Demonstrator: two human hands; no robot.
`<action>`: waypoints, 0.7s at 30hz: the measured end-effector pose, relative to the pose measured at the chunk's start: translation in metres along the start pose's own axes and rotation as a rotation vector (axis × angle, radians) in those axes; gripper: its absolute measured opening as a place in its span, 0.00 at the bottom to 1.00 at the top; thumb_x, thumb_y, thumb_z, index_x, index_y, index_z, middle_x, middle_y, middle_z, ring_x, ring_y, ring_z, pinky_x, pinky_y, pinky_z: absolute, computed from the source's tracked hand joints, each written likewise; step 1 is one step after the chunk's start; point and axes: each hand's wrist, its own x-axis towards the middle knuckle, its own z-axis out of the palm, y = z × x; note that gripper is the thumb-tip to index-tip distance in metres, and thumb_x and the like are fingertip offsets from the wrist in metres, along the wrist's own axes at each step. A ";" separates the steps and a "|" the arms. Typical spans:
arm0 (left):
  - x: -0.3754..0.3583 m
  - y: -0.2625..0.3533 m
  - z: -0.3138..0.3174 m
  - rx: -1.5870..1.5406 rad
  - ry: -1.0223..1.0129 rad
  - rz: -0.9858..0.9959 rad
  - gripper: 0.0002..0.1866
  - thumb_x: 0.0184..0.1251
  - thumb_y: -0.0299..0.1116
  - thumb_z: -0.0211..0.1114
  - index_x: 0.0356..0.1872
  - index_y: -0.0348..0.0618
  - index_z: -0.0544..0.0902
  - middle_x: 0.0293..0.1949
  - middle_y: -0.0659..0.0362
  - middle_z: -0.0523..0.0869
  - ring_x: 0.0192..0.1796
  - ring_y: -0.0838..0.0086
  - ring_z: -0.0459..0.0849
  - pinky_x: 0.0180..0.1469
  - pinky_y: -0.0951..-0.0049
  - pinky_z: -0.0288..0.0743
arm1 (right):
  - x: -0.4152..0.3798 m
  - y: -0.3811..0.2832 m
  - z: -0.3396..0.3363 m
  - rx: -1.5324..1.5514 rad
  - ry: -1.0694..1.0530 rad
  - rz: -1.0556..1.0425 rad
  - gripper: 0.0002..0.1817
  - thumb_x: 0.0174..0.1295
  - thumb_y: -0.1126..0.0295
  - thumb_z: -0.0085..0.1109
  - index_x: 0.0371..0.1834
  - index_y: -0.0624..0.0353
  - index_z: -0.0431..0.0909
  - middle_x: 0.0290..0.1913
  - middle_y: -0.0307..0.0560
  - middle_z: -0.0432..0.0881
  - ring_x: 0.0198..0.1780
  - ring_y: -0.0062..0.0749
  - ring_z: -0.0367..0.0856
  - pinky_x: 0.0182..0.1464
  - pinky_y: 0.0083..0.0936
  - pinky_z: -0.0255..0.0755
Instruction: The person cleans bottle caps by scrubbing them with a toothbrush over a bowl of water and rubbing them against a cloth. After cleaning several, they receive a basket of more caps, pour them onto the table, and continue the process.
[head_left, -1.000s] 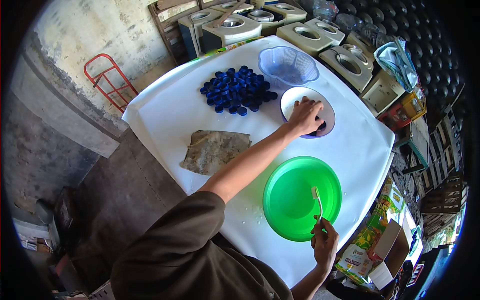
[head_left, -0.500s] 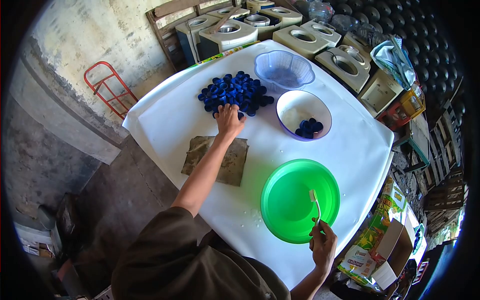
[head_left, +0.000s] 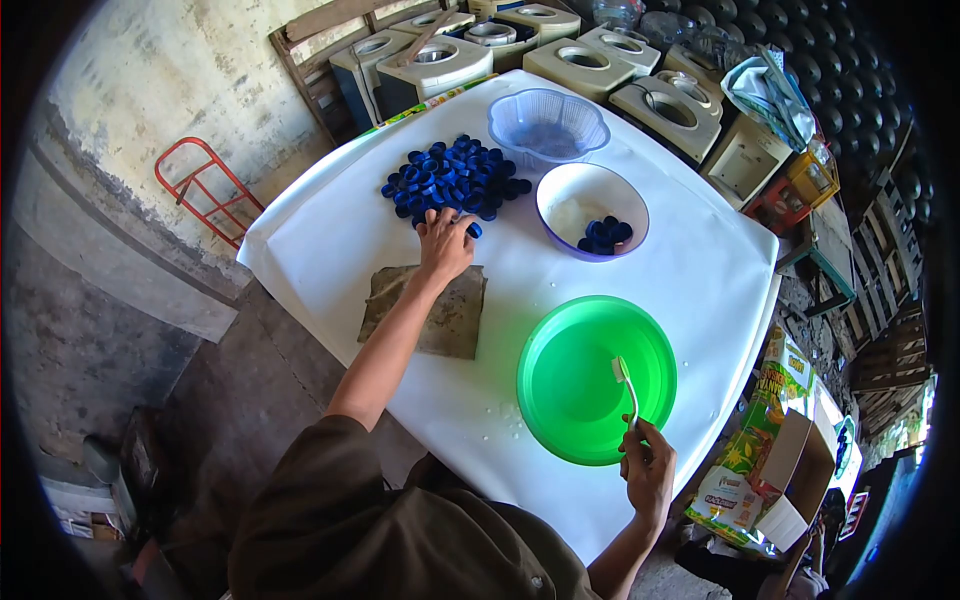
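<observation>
At the near edge of a heap of blue bottle caps (head_left: pixel 455 175), my left hand (head_left: pixel 445 245) has its fingers closed on one blue bottle cap (head_left: pixel 474 230), which shows by the fingertips. My right hand (head_left: pixel 648 468) grips a white toothbrush (head_left: pixel 630 390) by its handle. The bristle end points up and away over the green basin (head_left: pixel 535 410), whose inside looks wet. Beyond it, a white and purple bowl (head_left: pixel 560 215) holds several blue caps (head_left: pixel 605 236) on its right side. Below my left forearm lies a worn brown cloth (head_left: pixel 450 325).
A translucent blue scalloped basket (head_left: pixel 548 140) stands at the far side of the white-covered table (head_left: pixel 320 230). Behind it are old machine casings (head_left: pixel 580 65). An open cardboard box (head_left: pixel 795 475) sits at lower right, and a red metal frame (head_left: pixel 205 185) leans left.
The whole view has shifted slightly. My left hand has drawn back a little from the heap, with the cap showing more clearly at its fingers. My right hand still holds the toothbrush over the basin.
</observation>
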 end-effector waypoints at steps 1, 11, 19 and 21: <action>-0.004 0.002 0.000 -0.012 0.007 0.031 0.20 0.54 0.28 0.70 0.51 0.51 0.88 0.49 0.58 0.81 0.54 0.59 0.71 0.53 0.53 0.64 | -0.001 -0.001 0.000 -0.004 0.002 0.005 0.14 0.73 0.73 0.56 0.57 0.66 0.82 0.22 0.34 0.74 0.18 0.13 0.65 0.21 0.18 0.56; -0.028 0.020 0.001 -0.158 -0.024 0.086 0.26 0.53 0.33 0.66 0.58 0.48 0.84 0.53 0.53 0.80 0.55 0.53 0.75 0.58 0.48 0.69 | 0.000 0.006 0.001 -0.007 0.008 -0.015 0.14 0.73 0.74 0.55 0.57 0.66 0.82 0.23 0.35 0.75 0.19 0.13 0.66 0.21 0.18 0.56; -0.020 0.010 0.020 -0.336 -0.025 0.166 0.15 0.56 0.33 0.74 0.44 0.41 0.86 0.42 0.50 0.82 0.48 0.54 0.81 0.53 0.58 0.75 | -0.001 -0.006 -0.002 -0.005 0.017 -0.012 0.15 0.70 0.73 0.60 0.53 0.76 0.80 0.25 0.46 0.81 0.21 0.19 0.74 0.23 0.21 0.64; -0.017 0.016 0.010 -0.445 0.051 0.130 0.12 0.57 0.27 0.75 0.42 0.40 0.86 0.39 0.49 0.82 0.41 0.55 0.83 0.46 0.59 0.77 | -0.002 -0.004 -0.004 -0.053 0.051 -0.039 0.15 0.70 0.72 0.61 0.53 0.75 0.80 0.31 0.52 0.84 0.25 0.25 0.79 0.28 0.25 0.70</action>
